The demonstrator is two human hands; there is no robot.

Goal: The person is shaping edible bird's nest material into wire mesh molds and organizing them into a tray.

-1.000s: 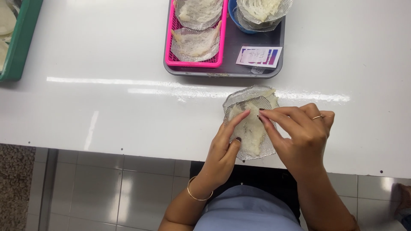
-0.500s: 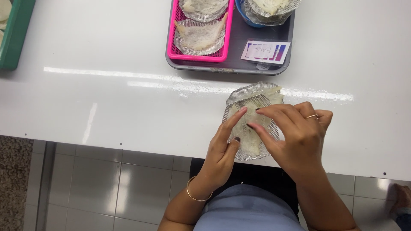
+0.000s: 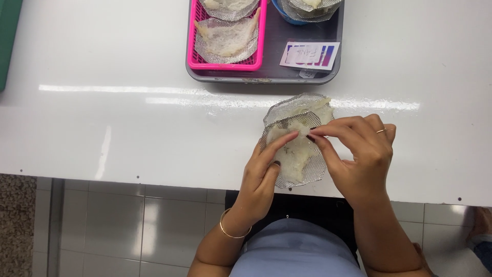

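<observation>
Head view, looking straight down: both hands meet just right of the frame's centre, over a pale, fibrous, translucent piece (image 3: 293, 154) that lies between two rounded pieces of grey wire mesh (image 3: 302, 177). The left hand (image 3: 264, 172) comes up from the lower middle, its index finger stretched along the upper edge of the pale piece and its thumb pressed against the left side, so it grips the piece and mesh lightly. The right hand (image 3: 361, 154), with a thin ring on one finger, arches in from the right; its thumb and first fingers are pinched together on the top of the pale piece, just beside the left index fingertip. A gold bangle (image 3: 231, 233) circles the left wrist near the bottom of the frame.

The mesh bundle rests on a glossy white table (image 3: 102, 128), close to its near edge. Farther up, at the top centre, sits a grey tray (image 3: 271, 77). In its left half stands a pink basket (image 3: 225, 64) holding more mesh-covered pale pieces; to the right lies a small printed card (image 3: 310, 55), and above it the rim of a blue bowl (image 3: 292, 19), also filled with mesh. A green bin's edge (image 3: 7, 41) shows in the upper left. Grey floor tiles (image 3: 118, 231) fill the lower left.
</observation>
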